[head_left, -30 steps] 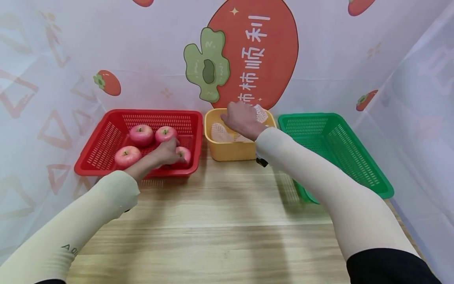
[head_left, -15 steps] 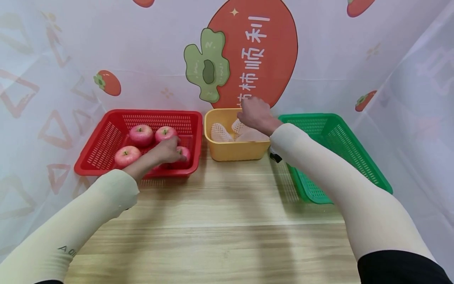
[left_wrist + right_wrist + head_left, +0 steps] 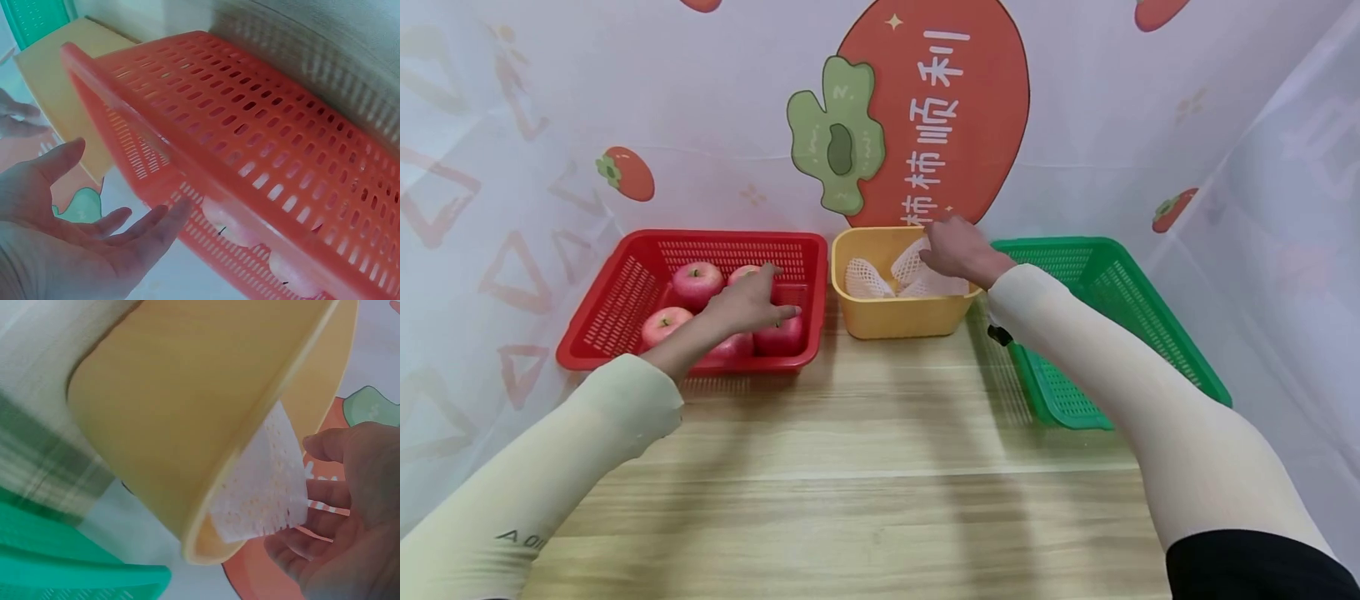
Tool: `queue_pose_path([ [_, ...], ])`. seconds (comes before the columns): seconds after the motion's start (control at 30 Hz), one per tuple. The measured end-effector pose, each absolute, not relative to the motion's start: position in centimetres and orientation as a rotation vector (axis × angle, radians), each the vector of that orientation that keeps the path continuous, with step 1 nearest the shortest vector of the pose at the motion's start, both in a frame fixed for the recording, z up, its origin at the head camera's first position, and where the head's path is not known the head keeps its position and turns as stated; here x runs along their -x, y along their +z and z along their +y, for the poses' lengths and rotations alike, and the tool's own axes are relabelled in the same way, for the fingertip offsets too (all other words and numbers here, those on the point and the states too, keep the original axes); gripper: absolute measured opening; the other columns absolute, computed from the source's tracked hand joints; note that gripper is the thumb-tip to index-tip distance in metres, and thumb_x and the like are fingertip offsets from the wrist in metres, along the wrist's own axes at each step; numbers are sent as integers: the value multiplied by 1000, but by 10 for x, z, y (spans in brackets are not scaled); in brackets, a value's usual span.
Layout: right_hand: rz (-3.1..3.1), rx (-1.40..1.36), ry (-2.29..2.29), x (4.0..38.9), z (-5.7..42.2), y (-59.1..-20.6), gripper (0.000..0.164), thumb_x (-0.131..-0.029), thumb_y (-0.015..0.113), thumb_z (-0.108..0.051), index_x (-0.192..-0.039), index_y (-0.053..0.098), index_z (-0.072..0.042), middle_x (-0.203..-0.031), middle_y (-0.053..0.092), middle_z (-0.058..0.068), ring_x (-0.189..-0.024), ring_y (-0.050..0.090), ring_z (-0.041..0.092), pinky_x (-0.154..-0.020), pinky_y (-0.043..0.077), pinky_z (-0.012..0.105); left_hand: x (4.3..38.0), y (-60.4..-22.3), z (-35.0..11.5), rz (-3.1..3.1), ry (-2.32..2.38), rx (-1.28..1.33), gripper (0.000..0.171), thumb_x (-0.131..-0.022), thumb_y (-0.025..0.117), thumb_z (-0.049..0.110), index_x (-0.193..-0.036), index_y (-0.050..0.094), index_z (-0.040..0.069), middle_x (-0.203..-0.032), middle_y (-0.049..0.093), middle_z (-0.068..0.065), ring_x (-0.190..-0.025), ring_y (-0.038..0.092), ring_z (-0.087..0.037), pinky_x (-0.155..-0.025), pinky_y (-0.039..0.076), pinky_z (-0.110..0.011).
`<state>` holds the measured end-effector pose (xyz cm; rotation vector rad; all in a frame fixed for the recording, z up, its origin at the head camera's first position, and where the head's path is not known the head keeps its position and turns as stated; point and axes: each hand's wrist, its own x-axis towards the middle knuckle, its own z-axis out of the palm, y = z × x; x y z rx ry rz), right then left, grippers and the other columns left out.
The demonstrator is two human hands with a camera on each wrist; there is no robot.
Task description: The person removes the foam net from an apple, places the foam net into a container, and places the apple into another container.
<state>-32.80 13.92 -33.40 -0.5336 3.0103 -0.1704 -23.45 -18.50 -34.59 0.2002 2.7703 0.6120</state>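
My left hand [image 3: 748, 304] is over the red basket [image 3: 775, 364], thumb and fingers spread with nothing held. Beneath and around it lie several red apples, one [image 3: 778, 337] just under the fingers and another [image 3: 697, 283] behind. In the left wrist view two pale apples [image 3: 231, 225] show past the rim. My right hand [image 3: 958, 248] is above the right side of the yellow bin [image 3: 906, 321]. There, a white foam fruit net [image 3: 265, 487] stands up past the rim, and my loosely bent fingertips are right at its edge, thumb apart. Another foam net [image 3: 865, 279] lies at the bin's left.
A green basket [image 3: 1150, 300] stands to the right, partly behind my right sleeve [image 3: 1097, 383]. All three containers are in a row at the back of the wooden table [image 3: 850, 517]. A printed cloth [image 3: 722, 100] hangs close behind them and along both sides.
My left hand has risen off the front right apple, its fingers spreading. The right hand has moved rightward over the yellow bin, uncovering more of the foam nets.
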Motion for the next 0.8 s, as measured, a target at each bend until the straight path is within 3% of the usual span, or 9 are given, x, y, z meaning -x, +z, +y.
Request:
queue_pose_path([
  [0.1, 2990, 490, -157, 325, 139, -337, 40, -103, 67, -31, -131, 64, -3, -113, 69, 12, -89, 64, 28, -82, 59, 41, 234, -341, -183, 2788, 592, -182, 90, -97, 73, 37, -162, 26, -3, -147, 53, -29, -129, 54, -43, -103, 51, -68],
  [0.2, 2948, 467, -116, 321, 139, -340, 33, -106, 61, -34, -116, 69, -3, -97, 69, 12, -80, 63, 26, -72, 54, 36, 234, -339, -182, 2793, 589, -187, 88, -98, 72, 37, -162, 27, -2, -148, 51, -29, -132, 52, -44, -105, 49, -69],
  [0.37, 2836, 456, -138, 317, 139, -346, 46, -111, 49, -42, -98, 74, -6, -79, 60, 9, -76, 62, 26, -75, 51, 35, 232, -338, -181, 2795, 577, -213, 87, -99, 71, 39, -162, 26, -1, -151, 49, -30, -139, 47, -45, -109, 45, -71],
  [0.5, 2759, 448, -160, 314, 142, -349, 55, -113, 40, -47, -110, 75, -4, -81, 57, 7, -88, 62, 27, -89, 51, 41, 231, -338, -177, 2788, 561, -241, 86, -100, 69, 40, -162, 26, -1, -156, 46, -31, -145, 42, -47, -111, 42, -71],
  [0.67, 2791, 485, -220, 315, 147, -345, 58, -114, 38, -46, -110, 75, -2, -82, 59, 10, -86, 61, 28, -89, 50, 43, 229, -335, -173, 2772, 568, -238, 87, -100, 68, 41, -164, 24, 2, -161, 40, -29, -151, 34, -47, -113, 39, -72],
  [0.8, 2855, 554, -288, 317, 151, -336, 53, -113, 43, -44, -124, 74, -3, -107, 73, 16, -93, 68, 30, -98, 54, 46, 229, -332, -172, 2780, 583, -235, 86, -99, 68, 41, -164, 25, 4, -162, 38, -28, -153, 28, -47, -114, 37, -73],
])
